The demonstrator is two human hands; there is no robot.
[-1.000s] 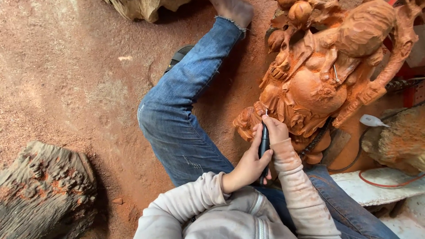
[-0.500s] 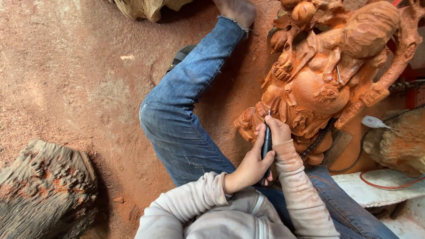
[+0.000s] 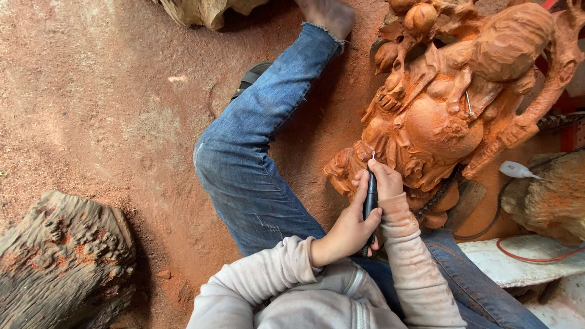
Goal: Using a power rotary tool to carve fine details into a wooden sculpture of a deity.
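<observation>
While both hands grip a black rotary tool, its tip touches the reddish wood carving.

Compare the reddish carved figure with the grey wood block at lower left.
The carved figure is orange-red with fine detail; the wood block is grey and only roughly gouged. The left hand and right hand hold a black tool against the figure; the block lies untouched. Both are wood.

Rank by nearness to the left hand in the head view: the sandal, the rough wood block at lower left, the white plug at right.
From the left hand:
1. White plug, to the right beside the carved statue.
2. Sandal, up and left, behind the bent knee.
3. Rough wood block, far left on the red dusty ground.
</observation>
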